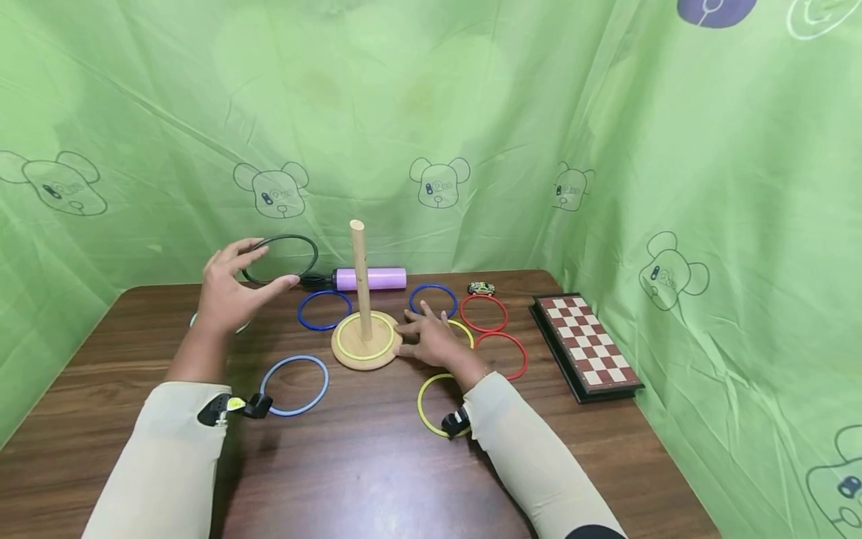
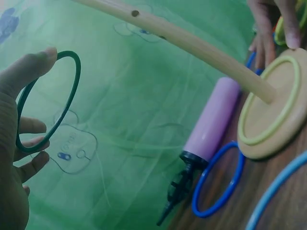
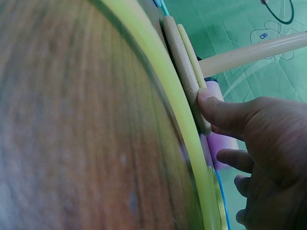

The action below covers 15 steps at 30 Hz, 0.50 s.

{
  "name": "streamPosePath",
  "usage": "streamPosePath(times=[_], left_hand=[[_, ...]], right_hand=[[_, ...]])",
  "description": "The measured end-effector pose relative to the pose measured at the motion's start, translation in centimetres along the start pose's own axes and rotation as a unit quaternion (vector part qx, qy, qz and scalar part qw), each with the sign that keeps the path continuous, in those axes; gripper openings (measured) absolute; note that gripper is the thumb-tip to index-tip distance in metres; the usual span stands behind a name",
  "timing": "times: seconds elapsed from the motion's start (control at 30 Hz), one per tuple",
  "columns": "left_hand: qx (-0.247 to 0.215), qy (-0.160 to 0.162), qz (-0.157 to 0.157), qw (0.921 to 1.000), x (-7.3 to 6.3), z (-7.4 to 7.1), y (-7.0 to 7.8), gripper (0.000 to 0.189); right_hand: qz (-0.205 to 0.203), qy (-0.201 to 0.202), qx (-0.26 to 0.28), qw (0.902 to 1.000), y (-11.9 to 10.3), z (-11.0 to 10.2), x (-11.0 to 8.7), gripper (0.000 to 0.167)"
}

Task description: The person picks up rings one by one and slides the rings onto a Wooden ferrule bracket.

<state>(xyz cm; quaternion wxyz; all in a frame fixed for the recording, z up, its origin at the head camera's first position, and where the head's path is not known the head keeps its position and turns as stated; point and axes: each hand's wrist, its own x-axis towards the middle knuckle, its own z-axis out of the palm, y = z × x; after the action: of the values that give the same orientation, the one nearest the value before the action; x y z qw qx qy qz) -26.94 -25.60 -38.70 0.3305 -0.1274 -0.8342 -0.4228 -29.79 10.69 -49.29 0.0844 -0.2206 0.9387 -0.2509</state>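
Observation:
In the head view my left hand (image 1: 232, 288) holds a dark green ring (image 1: 289, 236) in the air, left of a wooden peg (image 1: 361, 284). The left wrist view shows thumb and fingers on opposite parts of the green ring (image 2: 78, 72). The peg stands upright on a round wooden base (image 1: 345, 358), and a pale yellow ring (image 2: 242, 122) lies around its foot. At the base's right edge rests my right hand (image 1: 434, 340); its thumb (image 3: 223, 110) touches the rim, with the other fingers spread loosely.
Blue rings (image 1: 301, 313) lie behind the base, near a purple hand pump (image 1: 377, 279). A light blue ring (image 1: 326, 385) is at front left. Yellow rings (image 1: 420, 404) and red rings (image 1: 506, 314) lie rightward, beside a toy car (image 1: 481, 287) and a chessboard (image 1: 589, 340). Green curtain (image 1: 512, 135) surrounds the table.

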Motion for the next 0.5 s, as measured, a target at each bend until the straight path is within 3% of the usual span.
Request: streamPosePath(times=[0.23,0.5], left_hand=[[-0.036,-0.019,-0.053,0.9978,1.1,-0.4,1.8,0.067],[-0.038,-0.024,-0.029,0.9986,2.4,-0.3,3.6,0.071]], right_hand=[[0.001,-0.003,0.003,1.0000,-0.1,-0.1,0.0,0.055],[0.003,0.004,-0.001,1.0000,0.0,-0.1,-0.1,0.055]])
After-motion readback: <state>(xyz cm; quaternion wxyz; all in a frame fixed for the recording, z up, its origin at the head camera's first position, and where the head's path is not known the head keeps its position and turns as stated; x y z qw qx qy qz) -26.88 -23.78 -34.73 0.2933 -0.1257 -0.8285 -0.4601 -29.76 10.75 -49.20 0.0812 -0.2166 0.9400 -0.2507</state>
